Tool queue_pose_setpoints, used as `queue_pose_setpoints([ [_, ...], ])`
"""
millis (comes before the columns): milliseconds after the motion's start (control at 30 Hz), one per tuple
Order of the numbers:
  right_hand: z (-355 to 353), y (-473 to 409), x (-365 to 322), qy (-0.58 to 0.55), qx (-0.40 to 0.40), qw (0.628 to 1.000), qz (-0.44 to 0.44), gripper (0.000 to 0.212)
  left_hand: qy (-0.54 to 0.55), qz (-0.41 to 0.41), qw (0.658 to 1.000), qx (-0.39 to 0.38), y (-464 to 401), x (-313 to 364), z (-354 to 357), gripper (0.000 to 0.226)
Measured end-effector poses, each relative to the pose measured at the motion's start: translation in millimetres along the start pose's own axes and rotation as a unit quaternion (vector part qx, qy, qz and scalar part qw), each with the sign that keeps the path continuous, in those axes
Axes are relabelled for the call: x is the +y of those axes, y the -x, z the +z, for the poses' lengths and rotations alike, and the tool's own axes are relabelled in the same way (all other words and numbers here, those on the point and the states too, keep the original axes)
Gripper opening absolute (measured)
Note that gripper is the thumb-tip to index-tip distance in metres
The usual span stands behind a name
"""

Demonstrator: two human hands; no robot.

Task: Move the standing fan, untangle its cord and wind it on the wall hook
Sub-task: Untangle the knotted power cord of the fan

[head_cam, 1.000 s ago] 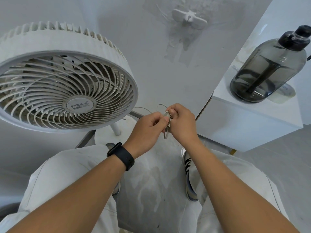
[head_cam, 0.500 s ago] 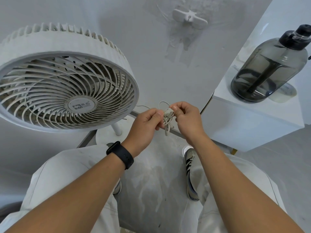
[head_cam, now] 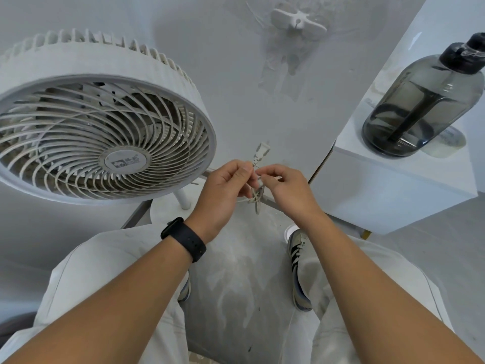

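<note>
Cord [head_cam: 256, 197]: thin, limp, light; hanging knotted between both hands, beside the fan [head_cam: 105, 132].
Left hand [head_cam: 225, 187]: pinching a strand.
Right hand [head_cam: 286, 187]: pinching a strand.
Hold: gripping beside the knot is looking best.

Fan [head_cam: 105, 119], left of frame: white housing, off-white grille of curved spiral ribs, grey hub badge.
Cord [head_cam: 256, 197], centre: pale beige-white.
Plug [head_cam: 261, 152], above the cord tangle: white.
Wall hook [head_cam: 298, 21], top centre: white on a pale grey, smudged wall.
Water bottle [head_cam: 422, 101], right: smoky translucent grey, black cap.
Cabinet [head_cam: 388, 190], right: plain white.
Wristband [head_cam: 183, 239], lower centre: matte black.
Trousers [head_cam: 105, 271], bottom: off-white.
Shoe [head_cam: 298, 258]: white with dark stripes.
Floor [head_cam: 236, 271]: grey, mottled with pale dust.
</note>
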State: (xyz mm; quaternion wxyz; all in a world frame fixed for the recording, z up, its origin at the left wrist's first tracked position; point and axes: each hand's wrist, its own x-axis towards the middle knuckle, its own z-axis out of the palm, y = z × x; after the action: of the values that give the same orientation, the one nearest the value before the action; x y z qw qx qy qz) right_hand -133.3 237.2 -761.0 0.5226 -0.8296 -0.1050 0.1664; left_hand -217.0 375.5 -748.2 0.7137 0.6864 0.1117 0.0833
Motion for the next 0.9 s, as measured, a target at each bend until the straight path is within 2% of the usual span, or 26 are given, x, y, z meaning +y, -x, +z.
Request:
queue_pose_setpoints([
  [100, -3.1, 6.1, -10.4, -0.1, -0.028, 0.995, -0.001, 0.022, -0.018, -0.011, 1.0, -0.017, -2.8, -3.8, -0.1, 0.021],
  [200, -6.6, 9.0, -14.7, -0.251, -0.083, 0.964, 0.03, 0.026, -0.056, -0.027, 0.998, -0.025, -4.8, -8.4, 0.9, 0.023],
  [267, -7.7, 10.8, -15.1, -0.254, -0.088, 0.963, 0.025, 0.025, -0.084, -0.029, 0.996, -0.029, -5.6, -10.8, 1.3, 0.021],
  [400, -9.1, 8.8, -10.8, -0.251, -0.013, 0.968, 0.003, 0.019, -0.108, -0.034, 0.992, -0.047, -6.1, -13.9, 0.5, 0.02],
  [567, -30.5, -4.0, -10.5, -0.452, 0.104, 0.884, 0.059, 0.016, -0.192, -0.002, 0.979, -0.064, -7.3, -21.8, -2.0, 0.013],
  [633, -39.3, -7.4, -7.7, -0.489, 0.144, 0.856, 0.085, 0.016, -0.233, 0.018, 0.97, -0.069, -7.8, -23.5, -1.3, 0.014],
  [700, -45.0, -8.4, -5.0, -0.502, 0.162, 0.844, 0.101, 0.017, -0.251, 0.032, 0.965, -0.075, -8.8, -24.5, -0.9, 0.017],
  [767, -49.5, -7.9, -4.6, -0.491, 0.157, 0.851, 0.103, 0.018, -0.237, 0.035, 0.968, -0.072, -9.7, -25.0, -0.3, 0.02],
  [800, -50.7, -7.6, -4.9, -0.47, 0.142, 0.866, 0.097, 0.019, -0.219, 0.034, 0.973, -0.064, -10.1, -24.7, 0.2, 0.02],
  [900, -45.3, -3.1, -8.3, -0.333, 0.032, 0.941, 0.057, 0.022, -0.137, 0.016, 0.99, -0.005, -11.8, -21.9, -0.1, 0.02],
])
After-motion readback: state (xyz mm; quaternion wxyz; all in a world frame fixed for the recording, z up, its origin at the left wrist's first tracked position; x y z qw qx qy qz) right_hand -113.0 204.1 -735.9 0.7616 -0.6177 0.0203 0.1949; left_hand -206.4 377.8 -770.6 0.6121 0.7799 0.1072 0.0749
